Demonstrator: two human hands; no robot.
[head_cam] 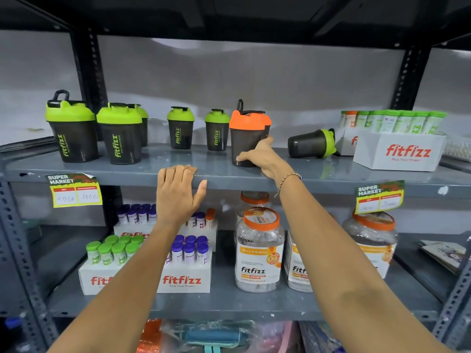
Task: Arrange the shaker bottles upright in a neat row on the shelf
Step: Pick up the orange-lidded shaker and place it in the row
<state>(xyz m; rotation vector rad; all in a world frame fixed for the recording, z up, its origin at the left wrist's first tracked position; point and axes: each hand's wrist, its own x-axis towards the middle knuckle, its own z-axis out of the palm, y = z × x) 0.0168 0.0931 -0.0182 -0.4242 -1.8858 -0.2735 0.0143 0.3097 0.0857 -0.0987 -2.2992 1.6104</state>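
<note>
On the grey shelf (142,171) several dark shaker bottles with green lids stand upright: two large ones at the left (72,128) (119,135), two smaller ones further back (180,128) (217,130). An orange-lidded shaker (246,133) stands upright near the shelf's front, and my right hand (260,155) is wrapped around its lower body. To its right a green-lidded shaker (312,143) lies on its side, lid pointing right. My left hand (178,192) rests flat on the shelf's front edge, fingers apart, holding nothing.
A white fitfizz box (397,151) with green-capped tubes stands at the shelf's right end. Price tags (75,191) (378,197) hang from the front edge. The shelf below holds boxes of tubes (183,278) and orange-lidded jars (258,250). Black uprights (89,70) frame the back.
</note>
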